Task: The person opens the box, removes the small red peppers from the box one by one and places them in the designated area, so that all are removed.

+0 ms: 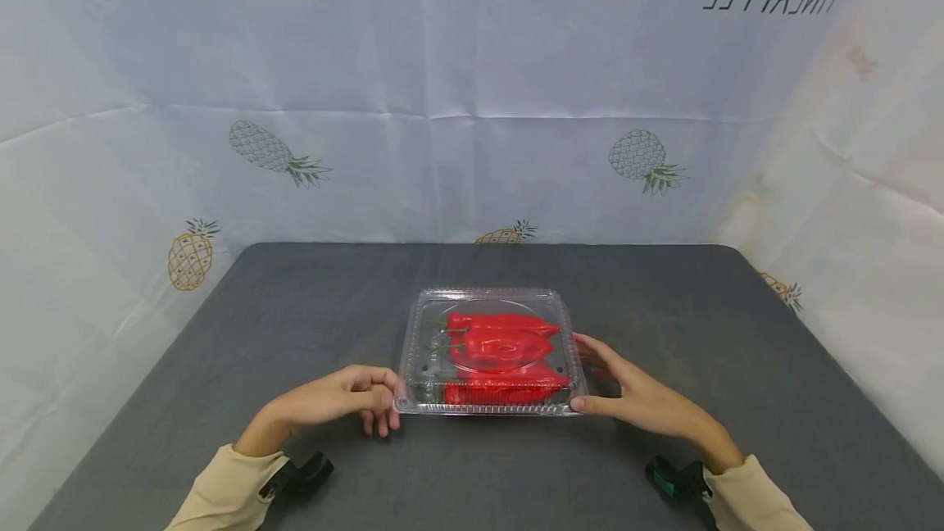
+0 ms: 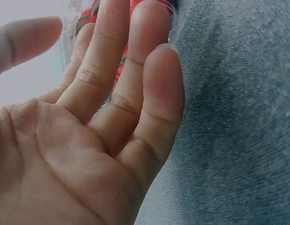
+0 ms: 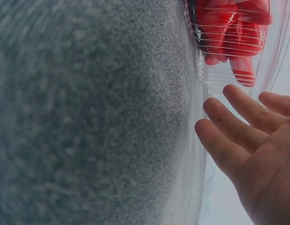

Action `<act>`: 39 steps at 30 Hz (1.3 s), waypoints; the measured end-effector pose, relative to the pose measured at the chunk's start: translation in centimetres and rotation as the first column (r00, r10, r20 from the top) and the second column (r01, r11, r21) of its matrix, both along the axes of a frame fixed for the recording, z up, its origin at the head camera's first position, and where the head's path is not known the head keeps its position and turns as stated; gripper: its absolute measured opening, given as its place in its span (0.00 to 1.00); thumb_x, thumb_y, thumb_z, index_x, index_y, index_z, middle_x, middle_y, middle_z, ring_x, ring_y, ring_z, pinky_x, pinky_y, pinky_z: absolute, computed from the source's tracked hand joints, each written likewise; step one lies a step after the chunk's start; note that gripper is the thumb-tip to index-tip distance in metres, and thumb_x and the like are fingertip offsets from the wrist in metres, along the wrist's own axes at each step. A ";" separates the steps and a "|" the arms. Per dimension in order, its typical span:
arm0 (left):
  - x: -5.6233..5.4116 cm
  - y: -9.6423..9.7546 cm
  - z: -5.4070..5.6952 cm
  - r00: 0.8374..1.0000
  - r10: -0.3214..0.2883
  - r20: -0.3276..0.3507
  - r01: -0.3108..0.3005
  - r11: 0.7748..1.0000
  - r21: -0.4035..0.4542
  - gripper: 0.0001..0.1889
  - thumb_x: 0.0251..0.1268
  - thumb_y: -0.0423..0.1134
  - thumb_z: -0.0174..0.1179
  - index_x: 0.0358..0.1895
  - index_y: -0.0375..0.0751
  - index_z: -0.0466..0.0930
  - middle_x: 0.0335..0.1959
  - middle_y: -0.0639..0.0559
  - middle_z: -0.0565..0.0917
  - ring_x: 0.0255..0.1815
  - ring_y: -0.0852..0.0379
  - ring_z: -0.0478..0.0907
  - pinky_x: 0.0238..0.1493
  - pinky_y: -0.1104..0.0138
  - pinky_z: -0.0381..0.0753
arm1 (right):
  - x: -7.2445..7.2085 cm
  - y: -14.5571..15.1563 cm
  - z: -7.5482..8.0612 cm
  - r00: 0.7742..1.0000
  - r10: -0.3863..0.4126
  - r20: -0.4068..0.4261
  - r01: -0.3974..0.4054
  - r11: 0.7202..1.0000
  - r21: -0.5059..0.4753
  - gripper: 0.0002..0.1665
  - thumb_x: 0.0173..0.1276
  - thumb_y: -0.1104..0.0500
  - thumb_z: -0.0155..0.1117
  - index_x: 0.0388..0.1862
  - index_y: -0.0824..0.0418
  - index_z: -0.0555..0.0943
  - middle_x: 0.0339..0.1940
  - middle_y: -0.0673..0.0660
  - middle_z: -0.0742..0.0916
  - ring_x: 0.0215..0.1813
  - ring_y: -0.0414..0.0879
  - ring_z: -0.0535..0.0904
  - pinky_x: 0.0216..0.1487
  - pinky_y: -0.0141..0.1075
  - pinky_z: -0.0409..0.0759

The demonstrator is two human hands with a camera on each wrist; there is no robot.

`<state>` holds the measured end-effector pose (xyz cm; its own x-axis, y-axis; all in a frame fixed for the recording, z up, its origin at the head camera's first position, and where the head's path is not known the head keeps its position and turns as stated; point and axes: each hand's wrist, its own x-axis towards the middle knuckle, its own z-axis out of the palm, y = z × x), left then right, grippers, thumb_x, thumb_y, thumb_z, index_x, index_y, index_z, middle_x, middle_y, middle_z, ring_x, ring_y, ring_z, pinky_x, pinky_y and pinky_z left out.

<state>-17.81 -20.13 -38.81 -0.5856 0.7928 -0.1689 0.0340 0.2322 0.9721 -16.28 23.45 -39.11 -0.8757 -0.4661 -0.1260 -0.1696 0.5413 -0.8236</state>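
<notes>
A clear container (image 1: 487,410) of red peppers (image 1: 505,345) is set at the frame's lower centre, flanked by the left hand (image 1: 347,394) and right hand (image 1: 636,390), both relaxed, ungrasping. It is judged light, slick, easily dented, best held by its side rims.

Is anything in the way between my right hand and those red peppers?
Yes, the clear plastic container: the red peppers lie inside it, so its right side stands between them and your right hand. Nothing else visible does.

Glossy plastic box (image 1: 487,410), matt tabletop (image 1: 487,474)
</notes>
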 end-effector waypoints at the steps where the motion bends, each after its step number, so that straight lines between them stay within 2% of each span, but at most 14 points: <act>1: 0.0 0.0 -0.1 1.000 -0.012 0.011 0.012 1.000 0.014 0.16 0.78 0.37 0.48 0.53 0.23 0.70 0.41 0.46 0.85 0.38 0.59 0.84 0.38 0.70 0.84 | 0.0 0.0 0.0 1.000 0.002 -0.002 -0.002 1.000 -0.004 0.54 0.66 0.47 0.67 0.80 0.58 0.48 0.79 0.67 0.59 0.75 0.71 0.59 0.68 0.67 0.68; 5: -0.1 -0.1 -0.3 0.999 -0.046 0.017 0.045 0.997 0.060 0.16 0.78 0.35 0.48 0.53 0.20 0.68 0.41 0.48 0.86 0.39 0.60 0.84 0.38 0.71 0.83 | 0.0 0.0 0.0 1.000 0.012 -0.009 -0.012 1.000 -0.013 0.53 0.67 0.48 0.67 0.81 0.57 0.48 0.79 0.67 0.59 0.75 0.70 0.60 0.69 0.68 0.67; 13: -0.3 -0.1 -0.8 0.998 -0.056 0.014 0.055 0.996 0.071 0.16 0.78 0.36 0.48 0.53 0.21 0.69 0.40 0.53 0.86 0.38 0.62 0.84 0.37 0.73 0.82 | 0.0 0.0 0.0 1.000 -0.005 -0.008 0.005 1.000 0.005 0.54 0.65 0.47 0.68 0.80 0.56 0.49 0.79 0.67 0.59 0.75 0.71 0.60 0.69 0.67 0.67; 23: -0.4 -0.2 -1.2 0.994 -0.103 0.023 0.098 0.983 0.157 0.15 0.78 0.33 0.47 0.52 0.17 0.66 0.42 0.52 0.86 0.39 0.63 0.84 0.36 0.75 0.82 | 0.1 -0.1 0.0 1.000 -0.018 -0.023 0.019 1.000 0.008 0.54 0.64 0.47 0.69 0.79 0.58 0.51 0.78 0.67 0.60 0.74 0.70 0.61 0.68 0.66 0.69; 39: -0.3 0.0 -1.4 0.996 -0.083 0.042 0.076 0.985 0.153 0.17 0.79 0.34 0.47 0.52 0.17 0.67 0.42 0.53 0.86 0.39 0.64 0.84 0.37 0.75 0.82 | 0.1 -0.4 -0.4 0.999 -0.036 -0.010 0.035 0.999 -0.009 0.52 0.64 0.49 0.70 0.78 0.62 0.52 0.75 0.69 0.66 0.73 0.70 0.64 0.67 0.67 0.70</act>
<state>-18.12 -20.18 -40.18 -0.5135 0.8552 -0.0699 -0.0013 0.0807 0.9967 -16.17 23.00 -39.48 -0.8929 -0.4357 -0.1135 -0.1586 0.5402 -0.8265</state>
